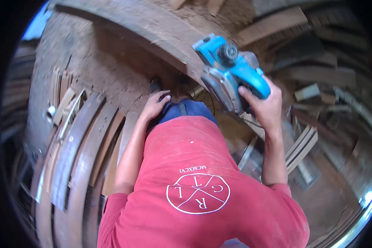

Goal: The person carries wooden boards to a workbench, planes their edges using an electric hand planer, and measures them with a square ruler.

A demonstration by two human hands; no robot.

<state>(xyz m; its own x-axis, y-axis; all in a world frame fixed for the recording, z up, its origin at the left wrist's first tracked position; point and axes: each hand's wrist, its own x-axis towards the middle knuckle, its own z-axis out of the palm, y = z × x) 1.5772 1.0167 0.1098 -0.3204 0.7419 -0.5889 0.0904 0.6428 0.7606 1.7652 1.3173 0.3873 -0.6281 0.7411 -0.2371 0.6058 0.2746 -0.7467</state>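
Observation:
My right hand (pixel 262 97) is wrapped round the rear handle of a blue electric planer (pixel 231 68) with a black front knob. The planer is raised and tilted, close to the end of a long wooden board (pixel 165 45) that crosses the top of the view. My left hand (pixel 155 105) hangs by my left hip against the dark blue shorts (pixel 190 110). Its fingers are loosely bent and a little apart, with nothing seen in them.
Curved wooden pieces (pixel 80 149) stand in a row at the left, with thin offcuts (pixel 62 84) behind them. More planks (pixel 275 25) lie at the upper right, and strips of wood (pixel 302 149) at the right. A thin cord runs below the planer.

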